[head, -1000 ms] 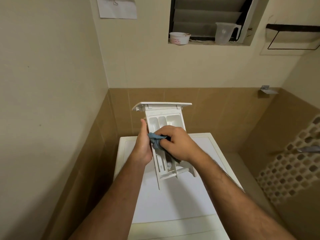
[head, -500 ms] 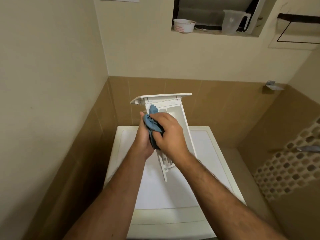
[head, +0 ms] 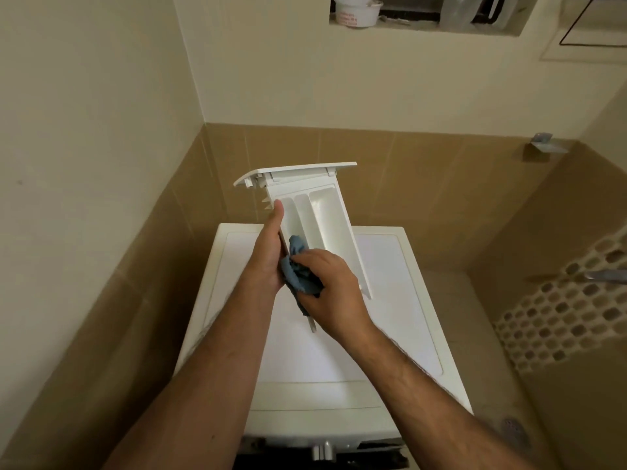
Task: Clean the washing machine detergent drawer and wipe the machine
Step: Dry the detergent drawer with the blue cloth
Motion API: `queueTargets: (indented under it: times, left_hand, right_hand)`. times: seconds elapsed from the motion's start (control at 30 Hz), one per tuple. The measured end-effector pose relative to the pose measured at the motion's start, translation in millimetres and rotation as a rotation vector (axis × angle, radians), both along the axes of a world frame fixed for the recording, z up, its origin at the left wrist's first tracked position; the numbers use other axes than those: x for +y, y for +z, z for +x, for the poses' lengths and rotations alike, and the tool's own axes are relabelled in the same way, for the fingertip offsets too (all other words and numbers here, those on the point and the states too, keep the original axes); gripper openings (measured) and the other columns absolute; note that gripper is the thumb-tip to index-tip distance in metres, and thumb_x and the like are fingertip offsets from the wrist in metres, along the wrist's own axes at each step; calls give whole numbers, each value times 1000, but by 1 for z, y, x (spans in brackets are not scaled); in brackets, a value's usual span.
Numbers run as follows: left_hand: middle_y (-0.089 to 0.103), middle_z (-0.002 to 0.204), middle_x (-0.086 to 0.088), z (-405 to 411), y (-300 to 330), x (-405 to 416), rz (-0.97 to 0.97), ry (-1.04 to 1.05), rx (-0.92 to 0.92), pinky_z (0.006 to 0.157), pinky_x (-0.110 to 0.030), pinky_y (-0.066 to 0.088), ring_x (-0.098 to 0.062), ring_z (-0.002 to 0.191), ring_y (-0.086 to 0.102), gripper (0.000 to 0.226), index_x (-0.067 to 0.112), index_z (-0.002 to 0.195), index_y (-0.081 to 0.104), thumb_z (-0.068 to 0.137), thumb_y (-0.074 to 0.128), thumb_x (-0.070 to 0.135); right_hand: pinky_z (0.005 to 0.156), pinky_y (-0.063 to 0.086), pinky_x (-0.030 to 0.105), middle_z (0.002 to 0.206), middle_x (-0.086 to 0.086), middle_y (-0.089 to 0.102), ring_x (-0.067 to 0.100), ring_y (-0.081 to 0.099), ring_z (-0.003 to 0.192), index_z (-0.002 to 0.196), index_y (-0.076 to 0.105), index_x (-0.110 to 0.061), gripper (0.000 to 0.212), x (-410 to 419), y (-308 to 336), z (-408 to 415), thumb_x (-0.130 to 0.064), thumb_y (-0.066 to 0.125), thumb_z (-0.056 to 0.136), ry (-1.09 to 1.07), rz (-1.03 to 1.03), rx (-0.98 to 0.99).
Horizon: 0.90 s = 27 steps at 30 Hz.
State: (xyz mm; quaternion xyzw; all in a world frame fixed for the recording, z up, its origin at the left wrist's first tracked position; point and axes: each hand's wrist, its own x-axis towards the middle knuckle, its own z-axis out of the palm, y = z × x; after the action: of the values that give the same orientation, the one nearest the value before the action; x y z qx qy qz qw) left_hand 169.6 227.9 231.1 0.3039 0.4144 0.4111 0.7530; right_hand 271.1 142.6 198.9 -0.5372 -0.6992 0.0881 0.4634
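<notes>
The white detergent drawer (head: 322,212) is held up above the washing machine (head: 390,300), its front panel away from me and its three compartments facing me. My left hand (head: 269,252) grips the drawer's left side, thumb along the edge. My right hand (head: 334,293) holds a bunched blue cloth (head: 297,269) and presses it into the lower part of the left compartment. The drawer's near end is hidden behind my right hand.
The machine stands in a corner, with a beige wall on the left and brown tiles behind. A window ledge above holds a white bowl (head: 356,10) and a clear jug (head: 458,11). A floor drain (head: 514,427) lies at the lower right.
My right hand has drawn the cloth down the drawer from near the front panel to the lower part. The upper compartments are now uncovered. The camera has tilted down.
</notes>
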Motion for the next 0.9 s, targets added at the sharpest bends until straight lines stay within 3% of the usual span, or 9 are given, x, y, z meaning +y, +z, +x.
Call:
queueTargets:
  times: [0.17, 0.3, 0.37, 0.47, 0.63, 0.73, 0.83, 0.9]
  left_hand:
    - [74, 96, -10, 13, -6, -11, -14, 36, 2, 87, -48, 55, -26, 84, 71, 59, 23, 101, 70, 91, 38, 71]
    - [75, 87, -5, 17, -13, -13, 25, 123, -36, 78, -42, 57, -22, 81, 70, 54, 24, 102, 68, 95, 35, 66]
    - [76, 90, -3, 12, -15, -11, 50, 175, -24, 78, -40, 58, -22, 87, 70, 52, 27, 107, 67, 95, 34, 66]
    - [74, 104, -3, 3, -15, -6, 78, 215, 3, 82, -41, 58, -23, 99, 69, 53, 30, 118, 63, 95, 32, 67]
    - [71, 116, -5, -10, -19, -1, 59, 178, -28, 91, -52, 55, -28, 109, 66, 59, 34, 126, 59, 92, 29, 73]
    - [71, 116, -9, -17, -20, 0, 31, 100, -113, 90, -51, 55, -31, 108, 67, 66, 27, 125, 60, 91, 28, 73]
    - [67, 123, -15, -21, -18, -2, -1, -31, -192, 102, -49, 47, -33, 116, 63, 80, 17, 127, 62, 88, 28, 78]
    - [66, 123, -17, -24, -17, -4, -3, -104, -264, 102, -47, 46, -31, 116, 62, 80, 13, 122, 66, 88, 31, 77]
  right_hand:
    - [93, 38, 8, 105, 3, 70, 15, 59, 95, 110, 71, -10, 33, -16, -14, 14, -20, 79, 80, 4, -25, -66]
    - [83, 48, 27, 103, 0, 70, 18, 61, 89, 103, 73, -12, 22, -28, -30, 16, -18, 78, 81, 33, 13, -137]
    - [78, 49, 29, 104, -3, 69, 18, 60, 88, 102, 74, -16, 21, -37, -36, 17, -20, 78, 82, 50, -22, -159]
    - [81, 51, 29, 107, -6, 69, 17, 60, 95, 107, 73, -19, 30, -46, -38, 24, -22, 76, 77, 115, -172, -170]
    - [85, 49, 20, 98, -15, 68, 2, 61, 95, 103, 73, -20, 37, -42, 1, 27, -20, 60, 68, 45, -223, 102]
    - [87, 49, 21, 104, -9, 67, 6, 62, 100, 106, 69, -18, 35, -19, 32, 18, -15, 59, 73, -39, -158, 273]
    - [77, 52, 22, 99, -10, 61, 4, 63, 88, 108, 57, -19, 34, 6, 61, -2, -10, 64, 76, -55, -195, 490]
    - [72, 50, 23, 93, -9, 61, 5, 61, 80, 102, 56, -18, 29, 20, 70, -21, -3, 64, 79, -56, -183, 469]
